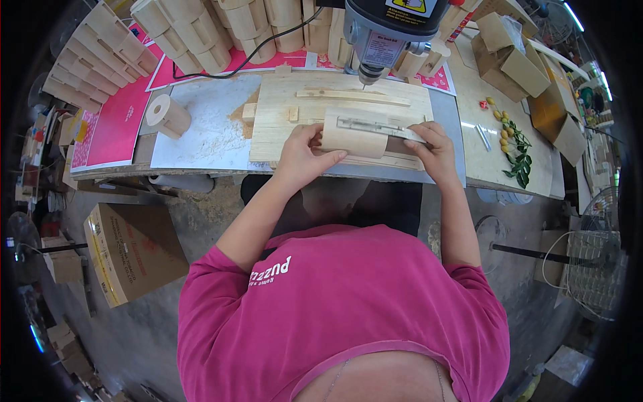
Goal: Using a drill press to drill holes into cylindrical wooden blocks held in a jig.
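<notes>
A pale wooden cylinder (355, 142) lies on its side on a wooden board, below the drill's bit. My left hand (303, 155) is closed around its left end, with the thumb along the near side. On top of the cylinder rests a long, slim metal piece (372, 127) with slots in it; its exact kind is unclear. My right hand (432, 144) pinches the right end of this piece, at the cylinder's right end. The drill press (388, 33) stands just beyond, its bit (364, 86) apart from the cylinder.
Wooden strips (351, 98) and small blocks (293, 114) lie on the board (274, 97). Another wooden cylinder (167, 116) stands at left beside sawdust. Stacked wooden pieces (181, 30) line the back, with a black cable (258, 50) before them. Yellow fruit (504, 134) and cardboard boxes (512, 53) are at right.
</notes>
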`<act>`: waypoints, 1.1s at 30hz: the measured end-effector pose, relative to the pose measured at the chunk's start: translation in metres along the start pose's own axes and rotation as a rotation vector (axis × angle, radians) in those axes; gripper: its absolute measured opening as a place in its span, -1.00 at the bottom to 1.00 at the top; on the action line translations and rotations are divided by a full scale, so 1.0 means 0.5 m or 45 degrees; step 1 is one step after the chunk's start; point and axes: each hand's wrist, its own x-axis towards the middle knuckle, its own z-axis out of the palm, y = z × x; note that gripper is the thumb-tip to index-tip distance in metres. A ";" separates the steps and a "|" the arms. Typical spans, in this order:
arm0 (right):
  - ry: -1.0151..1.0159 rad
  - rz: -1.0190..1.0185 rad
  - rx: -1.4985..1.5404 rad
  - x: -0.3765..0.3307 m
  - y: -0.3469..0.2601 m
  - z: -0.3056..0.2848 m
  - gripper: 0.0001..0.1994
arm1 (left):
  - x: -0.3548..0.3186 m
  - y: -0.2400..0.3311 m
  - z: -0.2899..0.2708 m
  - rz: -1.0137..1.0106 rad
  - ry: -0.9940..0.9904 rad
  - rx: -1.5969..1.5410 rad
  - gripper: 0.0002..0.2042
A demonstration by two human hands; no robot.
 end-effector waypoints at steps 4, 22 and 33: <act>0.111 -0.054 -0.425 0.027 0.028 0.003 -0.68 | 0.010 -0.013 0.031 0.255 0.061 0.262 -0.34; 0.197 -0.083 -0.435 0.125 0.054 0.067 -0.59 | 0.075 -0.100 0.009 0.382 0.308 0.811 -0.32; 0.174 -0.140 -0.441 0.125 0.059 0.065 -0.50 | 0.081 -0.106 -0.008 0.322 0.218 0.780 -0.40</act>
